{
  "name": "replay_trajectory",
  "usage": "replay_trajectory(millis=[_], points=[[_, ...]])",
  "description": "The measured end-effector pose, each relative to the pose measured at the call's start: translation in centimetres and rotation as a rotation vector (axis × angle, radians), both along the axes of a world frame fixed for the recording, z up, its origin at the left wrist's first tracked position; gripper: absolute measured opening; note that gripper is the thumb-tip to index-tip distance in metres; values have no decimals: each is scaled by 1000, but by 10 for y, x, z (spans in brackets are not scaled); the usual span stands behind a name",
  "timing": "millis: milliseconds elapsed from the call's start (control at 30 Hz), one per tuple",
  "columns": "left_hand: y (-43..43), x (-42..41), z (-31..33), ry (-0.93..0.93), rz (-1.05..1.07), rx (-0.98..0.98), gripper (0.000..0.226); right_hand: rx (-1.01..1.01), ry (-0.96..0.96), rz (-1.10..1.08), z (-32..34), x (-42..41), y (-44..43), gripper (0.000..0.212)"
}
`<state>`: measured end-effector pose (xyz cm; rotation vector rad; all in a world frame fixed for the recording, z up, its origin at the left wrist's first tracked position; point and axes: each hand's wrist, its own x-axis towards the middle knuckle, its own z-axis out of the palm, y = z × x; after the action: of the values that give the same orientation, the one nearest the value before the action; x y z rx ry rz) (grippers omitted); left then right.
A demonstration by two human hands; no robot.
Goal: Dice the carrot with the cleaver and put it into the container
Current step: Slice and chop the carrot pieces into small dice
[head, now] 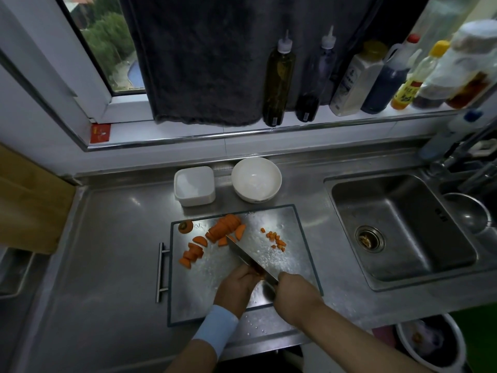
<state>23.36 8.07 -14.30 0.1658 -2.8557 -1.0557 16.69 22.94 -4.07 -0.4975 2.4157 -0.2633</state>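
On the steel cutting board (290, 254) lie sliced carrot half-rounds (224, 227) at the back, more slices (192, 253) at the left, the stem end (185, 226) in the far left corner and a small pile of diced carrot (277, 238) at the right. My right hand (294, 290) grips the cleaver (246, 254) by its handle; the blade runs diagonally toward the back slices. My left hand (236, 288), fingers curled, holds down carrot pieces against the blade's left side; those pieces are mostly hidden. The white square container (194, 188) stands behind the board.
A white bowl (256, 180) sits beside the container. The sink (403, 227) is to the right, with a metal bowl (466, 214) at its edge. Bottles (278, 79) line the window sill. A wooden board (29, 200) leans at the left. A bin (430, 343) stands below right.
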Motion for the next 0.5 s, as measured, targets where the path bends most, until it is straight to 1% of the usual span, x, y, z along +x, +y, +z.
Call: replay_trajectory(millis=[67, 167, 267, 333, 433, 500], points=[[0, -1, 1, 8, 0, -15, 23, -3, -3, -9, -4, -1, 0, 17], [2, -3, -1, 37, 72, 90, 16, -4, -6, -16, -11, -1, 1, 16], [3, -5, -2, 18, 131, 100, 14, -13, 15, 0, -16, 2, 3, 14], [4, -6, -4, -22, 102, 107, 14, -22, 19, 12, -21, 3, 4, 16], [4, -7, -2, 7, 71, 76, 16, -32, 31, 26, -26, 2, 4, 14], [4, -8, -2, 52, 80, 93, 16, -43, 45, 34, -30, 2, 3, 13]])
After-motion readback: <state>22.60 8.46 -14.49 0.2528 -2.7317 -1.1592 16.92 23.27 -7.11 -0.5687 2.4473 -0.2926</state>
